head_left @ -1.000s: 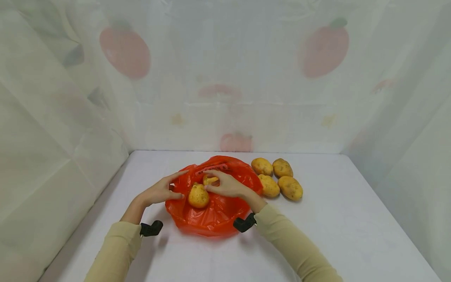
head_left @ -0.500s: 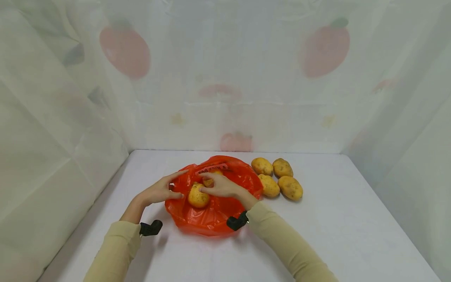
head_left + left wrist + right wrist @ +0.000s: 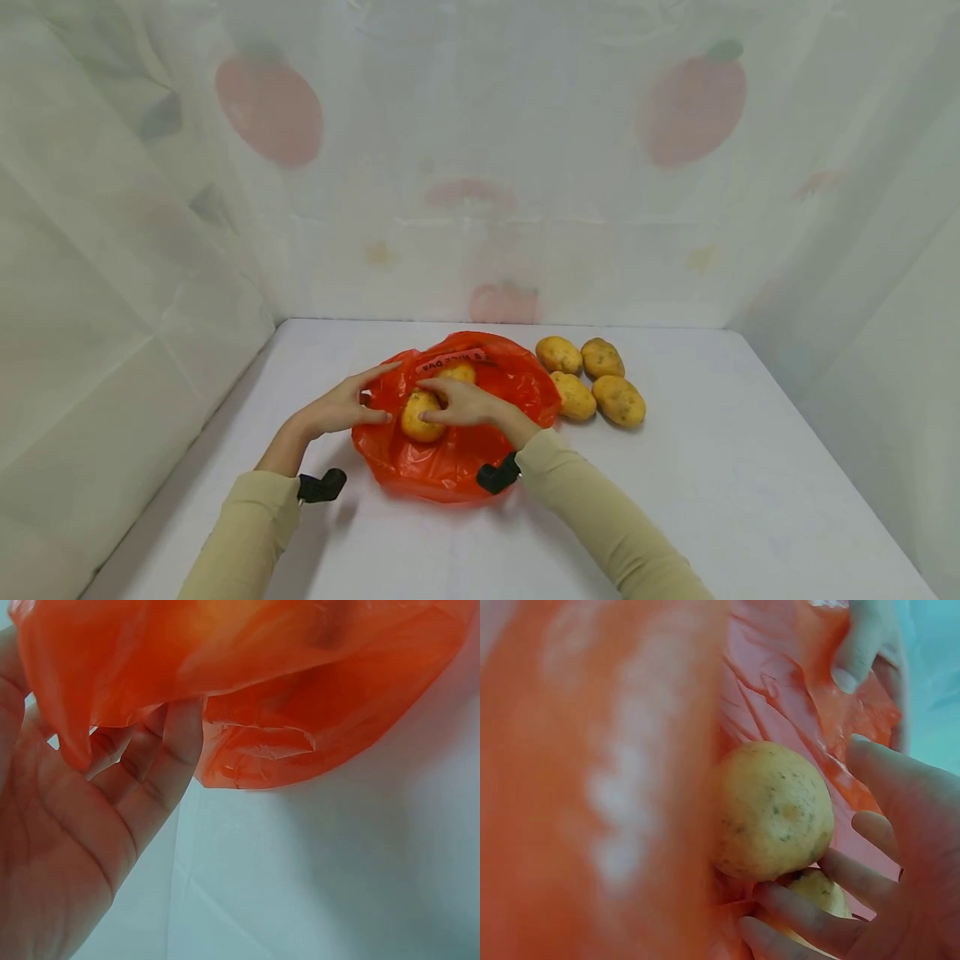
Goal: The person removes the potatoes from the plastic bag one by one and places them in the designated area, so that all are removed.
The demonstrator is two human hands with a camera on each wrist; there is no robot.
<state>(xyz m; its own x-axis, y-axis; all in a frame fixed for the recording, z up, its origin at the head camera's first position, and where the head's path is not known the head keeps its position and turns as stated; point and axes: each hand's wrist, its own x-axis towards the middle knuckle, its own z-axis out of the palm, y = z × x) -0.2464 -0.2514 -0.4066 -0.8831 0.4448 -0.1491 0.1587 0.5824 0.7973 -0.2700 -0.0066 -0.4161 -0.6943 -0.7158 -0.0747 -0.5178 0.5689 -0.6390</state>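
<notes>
A white table (image 3: pixel 720 500) runs back to pale cloth walls printed with faint red fruit. The orange bag (image 3: pixel 457 454) lies open on the table in front of me, a little left of its middle.

Two potatoes sit inside the bag: the near potato (image 3: pixel 420 416) by its left side, and the far potato (image 3: pixel 460 372) just behind it, by the bag's back rim. My right hand (image 3: pixel 463 403) is in the bag's mouth, fingers loosely curved over the near potato; the right wrist view shows my fingers (image 3: pixel 840 881) touching the potatoes from one side, but I cannot tell whether they grip either one.

My left hand (image 3: pixel 341 407) is at the bag's left edge. In the left wrist view a fold of the orange plastic is pinched between my thumb and my curled fingers (image 3: pixel 161 761), holding that side of the bag up off the table.

Right of the bag, four loose potatoes (image 3: pixel 592 382) lie in a tight cluster on the table, the closest one just beside the bag's right edge.
</notes>
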